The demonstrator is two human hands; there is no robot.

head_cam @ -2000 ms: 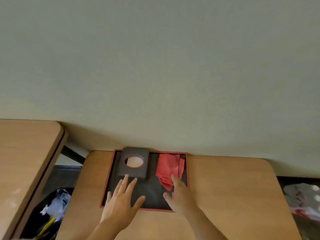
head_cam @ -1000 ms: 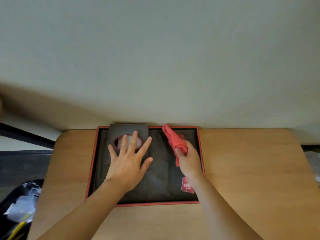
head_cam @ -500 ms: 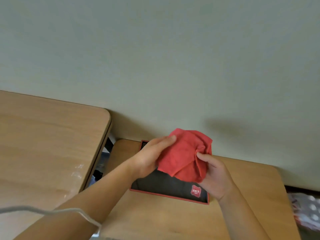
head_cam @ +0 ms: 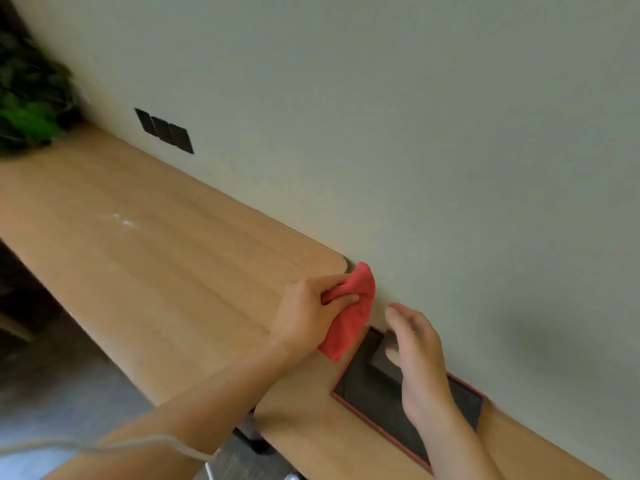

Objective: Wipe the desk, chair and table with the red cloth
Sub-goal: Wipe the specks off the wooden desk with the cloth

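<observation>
Between left fingers (head_cam: 337, 299): red cloth (head_cam: 351, 315).

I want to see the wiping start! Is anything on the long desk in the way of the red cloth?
Nothing visible is. The left hand holds the red cloth at the desk corner; only whitish smudges lie ahead.

The tray (head_cam: 363, 403) lies on the table (head_cam: 311, 441) (right of the desk (head_cam: 138, 244)).

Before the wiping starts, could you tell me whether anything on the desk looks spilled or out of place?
Yes: a whitish, powdery smear marks the long desk towards its far left, pale against the wood. The left hand holds the red cloth well short of it.
</observation>
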